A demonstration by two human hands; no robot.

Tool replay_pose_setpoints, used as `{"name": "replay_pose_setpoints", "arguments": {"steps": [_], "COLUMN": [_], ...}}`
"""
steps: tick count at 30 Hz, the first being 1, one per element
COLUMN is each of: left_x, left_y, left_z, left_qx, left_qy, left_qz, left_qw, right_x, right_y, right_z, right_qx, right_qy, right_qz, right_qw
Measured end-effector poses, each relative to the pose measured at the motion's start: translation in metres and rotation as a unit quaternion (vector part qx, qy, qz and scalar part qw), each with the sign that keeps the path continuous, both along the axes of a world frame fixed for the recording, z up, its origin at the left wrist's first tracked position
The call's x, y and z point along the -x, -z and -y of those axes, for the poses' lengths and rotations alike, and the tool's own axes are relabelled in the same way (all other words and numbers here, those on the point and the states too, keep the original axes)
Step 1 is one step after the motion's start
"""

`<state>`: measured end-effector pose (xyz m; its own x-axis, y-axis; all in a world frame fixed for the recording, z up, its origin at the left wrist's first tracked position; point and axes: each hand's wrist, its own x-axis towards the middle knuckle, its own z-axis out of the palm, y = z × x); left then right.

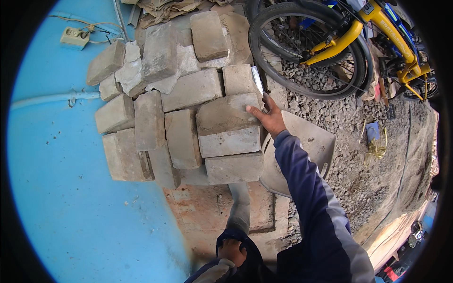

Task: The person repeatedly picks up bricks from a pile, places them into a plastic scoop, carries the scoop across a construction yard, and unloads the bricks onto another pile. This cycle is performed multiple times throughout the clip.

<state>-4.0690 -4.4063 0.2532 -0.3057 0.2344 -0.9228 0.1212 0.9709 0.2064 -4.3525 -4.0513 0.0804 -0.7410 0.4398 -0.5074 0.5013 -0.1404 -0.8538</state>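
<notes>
Grey sleeve low down: left hand (232, 251) curled near the knee, can't tell its grip. Right hand (269, 118) presses the top brick (226, 114), fingers flat. Stack beyond looks wobbly, bricks could fall w/ a push.

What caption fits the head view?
Right hand on a grey brick in a stacked pile beside a blue wall.
</notes>
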Motion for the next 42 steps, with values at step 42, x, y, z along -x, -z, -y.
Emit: {"name": "replay_pose_setpoints", "arguments": {"steps": [42], "left_x": [0.034], "left_y": [0.003], "left_z": [0.005], "left_qx": [-0.004], "left_qy": [-0.017], "left_qz": [0.031], "left_qw": [0.999], "right_x": [-0.001], "right_y": [-0.053], "right_z": [0.065], "right_qx": [-0.076], "right_qy": [0.191], "right_qz": [0.009], "right_qw": [0.979]}}
